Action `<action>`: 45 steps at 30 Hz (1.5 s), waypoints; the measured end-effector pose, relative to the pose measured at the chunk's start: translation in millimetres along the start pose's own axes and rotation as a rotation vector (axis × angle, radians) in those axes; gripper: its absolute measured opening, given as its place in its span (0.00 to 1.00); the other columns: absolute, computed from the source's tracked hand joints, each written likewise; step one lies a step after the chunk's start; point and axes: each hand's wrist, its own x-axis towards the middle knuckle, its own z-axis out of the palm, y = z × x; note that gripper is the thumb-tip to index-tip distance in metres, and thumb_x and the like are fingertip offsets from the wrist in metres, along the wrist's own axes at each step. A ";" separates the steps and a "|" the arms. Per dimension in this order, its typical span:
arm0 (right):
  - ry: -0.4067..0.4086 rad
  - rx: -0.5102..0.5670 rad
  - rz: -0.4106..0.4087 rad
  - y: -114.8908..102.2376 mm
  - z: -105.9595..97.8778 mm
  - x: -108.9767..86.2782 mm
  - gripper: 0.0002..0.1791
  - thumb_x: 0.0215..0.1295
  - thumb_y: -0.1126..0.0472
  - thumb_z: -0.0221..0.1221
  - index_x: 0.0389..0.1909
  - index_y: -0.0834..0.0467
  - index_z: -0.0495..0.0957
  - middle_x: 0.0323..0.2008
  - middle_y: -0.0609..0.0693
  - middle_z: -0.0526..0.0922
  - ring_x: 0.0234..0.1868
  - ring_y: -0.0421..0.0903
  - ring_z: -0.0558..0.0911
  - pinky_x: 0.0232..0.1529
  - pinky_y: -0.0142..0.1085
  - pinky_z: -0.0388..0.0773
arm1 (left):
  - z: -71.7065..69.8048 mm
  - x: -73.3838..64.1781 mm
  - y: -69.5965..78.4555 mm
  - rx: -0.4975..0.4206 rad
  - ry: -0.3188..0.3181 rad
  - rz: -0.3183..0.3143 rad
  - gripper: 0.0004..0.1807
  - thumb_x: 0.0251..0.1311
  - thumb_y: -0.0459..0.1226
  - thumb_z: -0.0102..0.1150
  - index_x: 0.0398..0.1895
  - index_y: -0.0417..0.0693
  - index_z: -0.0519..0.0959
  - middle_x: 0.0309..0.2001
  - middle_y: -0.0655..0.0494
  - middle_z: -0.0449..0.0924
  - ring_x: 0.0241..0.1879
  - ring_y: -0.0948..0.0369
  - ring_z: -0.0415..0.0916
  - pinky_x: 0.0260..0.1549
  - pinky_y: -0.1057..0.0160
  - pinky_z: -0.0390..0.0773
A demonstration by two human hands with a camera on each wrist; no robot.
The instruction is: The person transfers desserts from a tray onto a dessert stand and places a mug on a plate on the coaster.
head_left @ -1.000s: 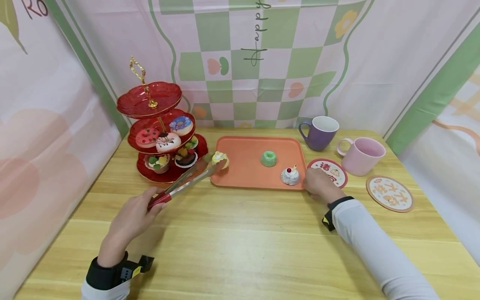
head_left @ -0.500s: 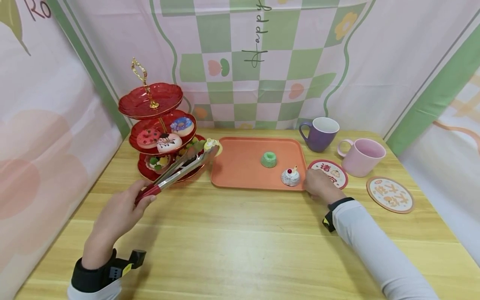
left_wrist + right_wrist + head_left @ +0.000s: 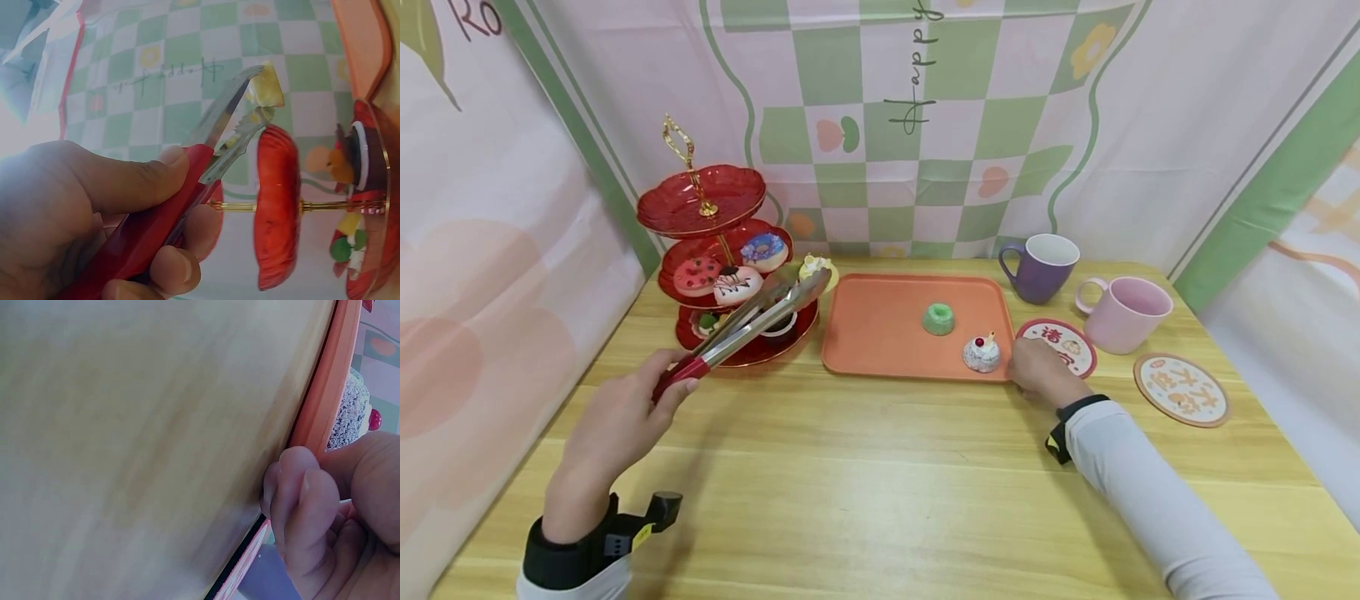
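My left hand (image 3: 610, 421) grips metal tongs (image 3: 751, 332) by their red handles. Between the tongs' tips is a small yellow cake (image 3: 817, 268) topped with white cream. It is held up beside the right rim of the middle tier of a red, gold-handled cake stand (image 3: 662, 207). In the left wrist view the cake (image 3: 267, 87) shows just past that tier's edge. My right hand (image 3: 1043, 368) holds the front right corner of an orange tray (image 3: 880, 321), fingers curled at its rim. On the tray sit a green ring cake (image 3: 938, 319) and a white-frosted cake (image 3: 982, 353) with a red berry.
Several doughnuts sit on the stand's middle tier, and fruit tarts on the bottom one, partly hidden by the tongs. A purple mug (image 3: 1039, 271), a pink mug (image 3: 1123, 315), a red-rimmed coaster (image 3: 1067, 340) and an orange-rimmed coaster (image 3: 1180, 389) stand at the right. A patterned cloth hangs behind.
My left hand has drawn back to the left, and the tongs have carried the yellow cake left and up, from the tray's left edge to beside the stand's middle tier. The right hand stays put.
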 end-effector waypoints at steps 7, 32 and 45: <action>-0.025 0.033 0.032 -2.0 -1.6 0.0 0.07 0.61 0.71 0.48 0.23 0.65 0.70 0.21 0.57 0.73 0.12 0.43 0.76 0.14 0.31 0.71 | -8.7 1.1 2.9 0.005 0.101 0.041 0.19 0.57 0.35 0.62 0.51 0.40 0.72 0.16 0.58 0.65 0.13 0.62 0.58 0.13 0.63 0.58; -0.034 0.017 0.014 -3.0 -3.1 -1.2 0.11 0.62 0.70 0.47 0.20 0.64 0.70 0.15 0.53 0.74 0.11 0.42 0.75 0.13 0.30 0.70 | -28.0 -2.2 11.7 0.040 0.299 0.064 0.21 0.52 0.30 0.65 0.50 0.37 0.72 0.20 0.50 0.70 0.14 0.57 0.60 0.14 0.60 0.58; -0.042 0.027 0.020 -2.1 -3.6 -2.0 0.10 0.61 0.70 0.47 0.21 0.64 0.70 0.16 0.54 0.73 0.11 0.42 0.74 0.13 0.30 0.69 | -39.6 -7.5 4.4 0.036 0.412 0.042 0.19 0.53 0.30 0.62 0.50 0.34 0.73 0.23 0.42 0.74 0.16 0.54 0.62 0.13 0.64 0.59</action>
